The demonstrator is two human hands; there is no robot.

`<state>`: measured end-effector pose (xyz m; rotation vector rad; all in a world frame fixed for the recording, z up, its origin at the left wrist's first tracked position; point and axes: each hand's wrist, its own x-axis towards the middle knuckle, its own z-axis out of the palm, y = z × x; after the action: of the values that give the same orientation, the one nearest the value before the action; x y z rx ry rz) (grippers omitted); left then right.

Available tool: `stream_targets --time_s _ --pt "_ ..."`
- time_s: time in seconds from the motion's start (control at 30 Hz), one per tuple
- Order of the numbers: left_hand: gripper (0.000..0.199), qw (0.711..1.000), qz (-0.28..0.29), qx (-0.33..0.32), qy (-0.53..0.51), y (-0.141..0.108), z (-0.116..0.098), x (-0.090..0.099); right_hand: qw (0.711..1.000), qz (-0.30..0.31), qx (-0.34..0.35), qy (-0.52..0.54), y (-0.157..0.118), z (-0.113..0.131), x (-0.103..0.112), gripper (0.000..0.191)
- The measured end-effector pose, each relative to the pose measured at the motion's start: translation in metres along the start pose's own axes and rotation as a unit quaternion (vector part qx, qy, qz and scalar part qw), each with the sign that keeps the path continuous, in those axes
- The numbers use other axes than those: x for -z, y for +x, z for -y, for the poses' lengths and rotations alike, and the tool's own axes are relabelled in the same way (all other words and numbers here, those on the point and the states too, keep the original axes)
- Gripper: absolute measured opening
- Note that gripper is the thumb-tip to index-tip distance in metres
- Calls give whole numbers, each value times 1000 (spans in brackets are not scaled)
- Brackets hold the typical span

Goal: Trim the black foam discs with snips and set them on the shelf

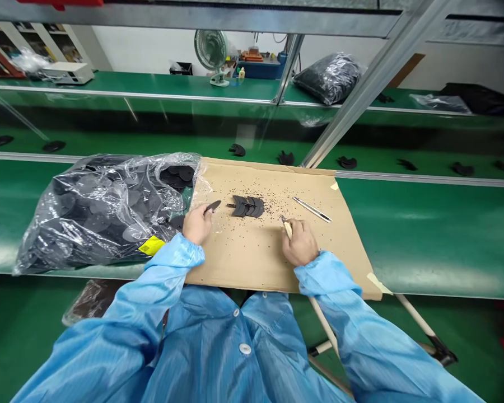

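My left hand [197, 224] pinches a thin black disc [213, 206] over the left edge of the cardboard sheet [243, 257]. In my right hand [300, 242] is a small tool with a pale handle [288, 229] and a dark tip; its exact kind is too small to tell. Between the hands lies a row of overlapping black curved parts [247, 206], with tiny black bits scattered round them. A slim silver utility knife [312, 209] rests on the cardboard, beyond my right hand.
Left of the cardboard, a clear plastic bag [105, 212] bulges with black discs. Behind, several black parts [346, 162] lie spaced along a green belt [172, 140]. A slanted metal post [353, 106] rises at the back right. A fan [211, 50] stands farther off.
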<state>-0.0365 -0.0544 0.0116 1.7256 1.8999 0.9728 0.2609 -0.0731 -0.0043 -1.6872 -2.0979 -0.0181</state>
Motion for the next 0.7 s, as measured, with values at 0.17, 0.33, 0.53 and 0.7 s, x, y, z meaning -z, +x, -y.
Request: stream_targets --time_s 0.17,0.33,0.53,0.7 --pt "46 981 4 -92 172 25 -16 -15 997 -68 -19 32 -2 2 -26 23" --pt "54 967 100 -173 156 43 -46 -52 998 -53 34 13 0 -1 -33 26" --pt "52 964 191 -119 144 56 -59 -57 999 -35 13 20 1 0 -32 32" --pt "14 965 160 89 -187 36 -54 -33 998 -55 7 40 0 -1 -30 34"
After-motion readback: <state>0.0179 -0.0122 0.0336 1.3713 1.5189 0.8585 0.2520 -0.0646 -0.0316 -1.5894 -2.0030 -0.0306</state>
